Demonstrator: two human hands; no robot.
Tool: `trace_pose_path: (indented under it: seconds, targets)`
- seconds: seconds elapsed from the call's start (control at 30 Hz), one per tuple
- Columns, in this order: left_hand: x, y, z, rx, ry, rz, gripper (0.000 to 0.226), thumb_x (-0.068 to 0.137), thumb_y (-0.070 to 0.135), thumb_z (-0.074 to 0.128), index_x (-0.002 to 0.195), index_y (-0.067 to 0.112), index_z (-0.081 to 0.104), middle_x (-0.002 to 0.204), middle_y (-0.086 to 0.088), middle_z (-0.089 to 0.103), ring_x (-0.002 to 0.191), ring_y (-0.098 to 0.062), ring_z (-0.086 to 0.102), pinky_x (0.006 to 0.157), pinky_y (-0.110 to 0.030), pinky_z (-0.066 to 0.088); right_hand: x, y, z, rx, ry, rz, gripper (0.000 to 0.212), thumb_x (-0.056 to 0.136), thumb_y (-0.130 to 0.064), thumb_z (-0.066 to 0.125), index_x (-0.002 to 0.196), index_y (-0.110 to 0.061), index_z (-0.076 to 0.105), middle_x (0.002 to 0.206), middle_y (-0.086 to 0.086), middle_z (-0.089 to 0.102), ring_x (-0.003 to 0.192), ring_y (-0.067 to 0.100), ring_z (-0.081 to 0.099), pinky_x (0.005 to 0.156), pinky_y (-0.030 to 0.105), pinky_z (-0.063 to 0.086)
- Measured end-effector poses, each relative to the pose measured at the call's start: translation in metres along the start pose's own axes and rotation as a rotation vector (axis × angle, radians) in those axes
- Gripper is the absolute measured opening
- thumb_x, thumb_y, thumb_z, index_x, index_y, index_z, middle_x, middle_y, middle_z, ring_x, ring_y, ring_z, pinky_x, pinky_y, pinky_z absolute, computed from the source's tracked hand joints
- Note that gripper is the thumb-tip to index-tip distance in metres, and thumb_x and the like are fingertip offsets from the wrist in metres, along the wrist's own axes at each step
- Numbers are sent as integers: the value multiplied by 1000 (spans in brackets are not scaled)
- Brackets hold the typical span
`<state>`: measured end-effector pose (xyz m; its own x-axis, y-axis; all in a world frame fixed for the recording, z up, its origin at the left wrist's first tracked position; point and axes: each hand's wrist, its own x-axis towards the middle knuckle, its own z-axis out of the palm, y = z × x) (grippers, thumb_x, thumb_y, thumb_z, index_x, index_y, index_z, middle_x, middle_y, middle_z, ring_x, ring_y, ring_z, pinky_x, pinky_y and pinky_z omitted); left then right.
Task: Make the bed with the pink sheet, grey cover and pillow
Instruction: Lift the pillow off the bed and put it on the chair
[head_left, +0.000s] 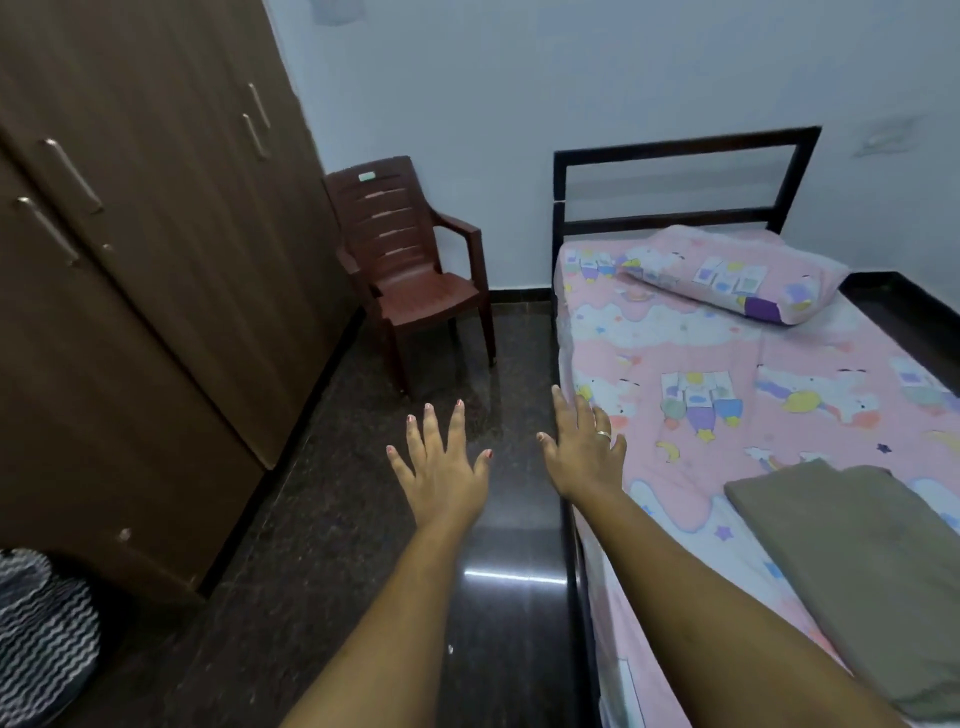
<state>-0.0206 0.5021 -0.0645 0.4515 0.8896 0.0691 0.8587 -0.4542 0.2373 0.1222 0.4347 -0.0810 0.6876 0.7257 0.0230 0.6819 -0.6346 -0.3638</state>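
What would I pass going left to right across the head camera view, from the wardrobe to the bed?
Brown wooden wardrobe → dark red plastic armchair → open left hand → open right hand wearing a ring → black metal-framed bed's pink cartoon-print sheet → matching pink pillow → folded grey cover.

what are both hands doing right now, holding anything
Left hand: open, fingers spread, holding nothing, over the floor.
Right hand: open, holding nothing, by the edge of the pink sheet.

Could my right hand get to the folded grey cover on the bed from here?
Probably yes. The right hand is open and empty at the near bed edge, and the folded grey cover lies on the pink sheet beside that forearm, with nothing on top or between them.
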Motion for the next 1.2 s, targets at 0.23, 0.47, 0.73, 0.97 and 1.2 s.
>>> trace_pose_path:
  seconds: [0.23, 0.47, 0.73, 0.97, 1.2]
  targets:
    - [99, 36, 15, -34, -58, 75, 70, 96, 53, 36, 149, 36, -7, 159, -1, -14, 145, -24, -19, 113, -53, -12, 93, 0, -9, 4, 37, 68, 62, 100, -45, 33, 151, -36, 0, 160, -2, 6, 146, 26, 8, 113, 53, 15]
    - [245, 43, 41, -25, -78, 151, 70, 96, 52, 37, 149, 37, -6, 159, -1, -13, 145, -24, -18, 113, -53, -11, 215, 0, 17, -7, 20, 185, 62, 100, -42, 35, 152, -35, 2, 159, 0, 7, 145, 27, 8, 113, 52, 18]
    - [414, 26, 60, 42, -152, 236, 71, 96, 52, 37, 149, 36, -6, 159, -2, -11, 145, -24, -17, 113, -54, -10, 358, -50, 56, 67, -13, 274, 64, 98, -43, 38, 151, -34, 3, 158, 0, 11, 143, 25, 12, 111, 52, 21]
    - [527, 81, 84, 8, -186, 336, 71, 95, 51, 40, 150, 36, -3, 159, -2, -9, 145, -24, -16, 113, -54, -9, 476, -24, 49, 46, 21, 352, 63, 98, -41, 39, 151, -34, 7, 158, 0, 11, 144, 27, 11, 112, 51, 21]
    - [662, 166, 134, 24, -264, 357, 72, 94, 51, 42, 150, 36, 0, 159, -1, -10, 145, -24, -17, 113, -53, -11, 625, 31, 59, 44, -21, 397, 62, 99, -42, 37, 151, -35, 5, 157, 1, 12, 143, 27, 13, 111, 50, 22]
